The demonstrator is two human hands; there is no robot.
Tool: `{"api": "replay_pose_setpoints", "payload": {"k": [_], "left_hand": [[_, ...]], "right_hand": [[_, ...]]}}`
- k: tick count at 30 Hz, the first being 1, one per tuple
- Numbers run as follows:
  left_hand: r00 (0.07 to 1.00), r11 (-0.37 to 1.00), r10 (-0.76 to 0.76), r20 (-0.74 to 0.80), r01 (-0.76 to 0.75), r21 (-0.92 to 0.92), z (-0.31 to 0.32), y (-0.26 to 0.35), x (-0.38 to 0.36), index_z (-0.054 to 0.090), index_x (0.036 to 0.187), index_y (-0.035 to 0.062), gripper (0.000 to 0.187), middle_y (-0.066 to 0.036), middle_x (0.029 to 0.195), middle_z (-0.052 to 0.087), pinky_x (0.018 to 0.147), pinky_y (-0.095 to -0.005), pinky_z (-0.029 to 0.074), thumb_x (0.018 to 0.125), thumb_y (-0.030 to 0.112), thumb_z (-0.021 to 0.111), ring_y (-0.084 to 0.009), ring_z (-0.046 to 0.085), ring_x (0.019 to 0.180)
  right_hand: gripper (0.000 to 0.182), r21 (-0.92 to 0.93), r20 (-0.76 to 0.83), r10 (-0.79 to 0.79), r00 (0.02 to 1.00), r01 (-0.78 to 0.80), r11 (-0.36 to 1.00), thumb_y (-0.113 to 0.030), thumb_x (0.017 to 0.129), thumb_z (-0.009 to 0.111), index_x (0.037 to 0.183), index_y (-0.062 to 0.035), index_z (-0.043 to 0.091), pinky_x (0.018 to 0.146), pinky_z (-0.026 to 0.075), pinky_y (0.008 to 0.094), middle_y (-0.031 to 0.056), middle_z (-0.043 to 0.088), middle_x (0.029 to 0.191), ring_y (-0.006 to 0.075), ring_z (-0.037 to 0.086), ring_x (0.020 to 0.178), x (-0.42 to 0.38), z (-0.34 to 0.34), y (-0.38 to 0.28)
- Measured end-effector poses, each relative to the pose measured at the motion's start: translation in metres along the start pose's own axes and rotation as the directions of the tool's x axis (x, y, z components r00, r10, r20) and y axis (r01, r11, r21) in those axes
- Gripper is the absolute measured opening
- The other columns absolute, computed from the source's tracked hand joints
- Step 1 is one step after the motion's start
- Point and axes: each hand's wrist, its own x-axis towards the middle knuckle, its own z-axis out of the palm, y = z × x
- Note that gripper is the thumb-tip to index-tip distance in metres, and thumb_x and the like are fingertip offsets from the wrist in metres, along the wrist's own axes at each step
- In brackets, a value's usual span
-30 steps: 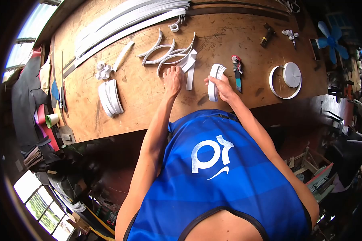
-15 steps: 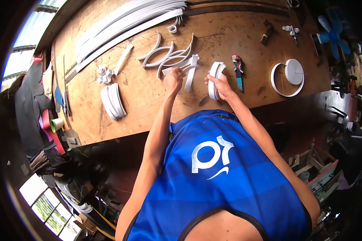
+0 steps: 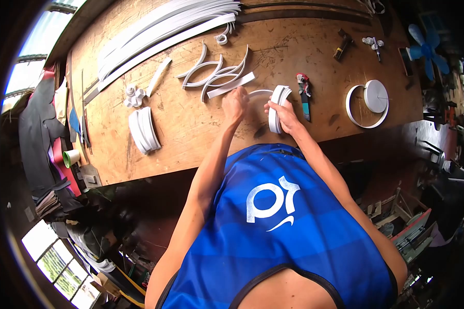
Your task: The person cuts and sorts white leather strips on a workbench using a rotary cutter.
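Note:
My right hand is wrapped round a bundle of curved white strips held just above the wooden table. A single thin white strip arches from the bundle to my left hand, whose closed fingers pinch its end. Just beyond my left hand lies a flat white strip, beside several curved white strips that overlap on the table. To the right of the bundle is a cutter-like tool with a red-and-black head and a teal end.
A large stack of long white strips lies at the back left. Another white bundle and small white rolls are at the left of the table. A white coil sits at the right, near a blue fan.
The broad white strip near my left hand no longer stands between the hands. My left hand has moved right, and a thin strip now spans to the bundle. The bundle shifted slightly.

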Motion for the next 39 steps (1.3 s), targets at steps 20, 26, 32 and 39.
{"api": "replay_pose_setpoints", "payload": {"k": [20, 26, 32, 39], "left_hand": [[0.968, 0.915, 0.213, -0.131, -0.151, 0.374, -0.003, -0.044, 0.044, 0.063, 0.094, 0.0112, 0.019, -0.011, 0.102, 0.061, 0.083, -0.0492, 0.039, 0.076, 0.017, 0.067, -0.0297, 0.057, 0.101], [0.989, 0.976, 0.135, -0.055, -0.123, 0.18, -0.016, -0.04, 0.039, 0.059, 0.09, 0.0074, 0.016, -0.017, 0.096, 0.061, 0.077, -0.0503, 0.045, 0.078, 0.016, 0.062, -0.0358, 0.06, 0.089], [0.996, 0.983, 0.085, -0.013, -0.086, -0.162, -0.031, 0.008, 0.006, 0.05, 0.091, 0.006, 0.029, -0.02, 0.082, 0.063, 0.068, -0.0495, 0.047, 0.073, 0.019, 0.068, -0.0403, 0.062, 0.079], [0.995, 0.945, 0.061, 0.075, -0.033, -0.326, -0.025, 0.037, -0.039, 0.058, 0.089, 0.0043, 0.038, -0.019, 0.085, 0.062, 0.071, -0.0453, 0.047, 0.071, 0.033, 0.076, -0.0363, 0.061, 0.083]], "right_hand": [[0.032, 0.016, 0.043, 0.005, 0.999, -0.005, 1.0, -0.012, 0.091, 0.063, 0.117, -0.0004, 0.05, 0.077, 0.054, 0.0309, 0.0105, 0.064, 0.091, 0.018, 0.064, 0.081, -0.007, 0.002, -0.004], [0.03, -0.007, 0.053, 0.002, 0.999, -0.002, 1.0, -0.012, 0.091, 0.062, 0.116, -0.0008, 0.05, 0.077, 0.055, 0.0313, 0.0104, 0.064, 0.091, 0.0181, 0.064, 0.081, -0.006, 0.006, -0.006], [0.031, -0.032, 0.05, 0.041, 0.998, -0.04, 0.999, -0.024, 0.092, 0.064, 0.115, -0.0058, 0.052, 0.075, 0.052, 0.0312, 0.0073, 0.063, 0.095, 0.0169, 0.063, 0.085, -0.001, 0.013, 0.0], [0.025, 0.115, 0.118, 0.004, 0.993, -0.018, 0.993, -0.03, 0.092, 0.065, 0.106, -0.011, 0.057, 0.078, 0.049, 0.0305, -0.0003, 0.06, 0.098, 0.0121, 0.059, 0.089, -0.007, 0.051, -0.017]]}}
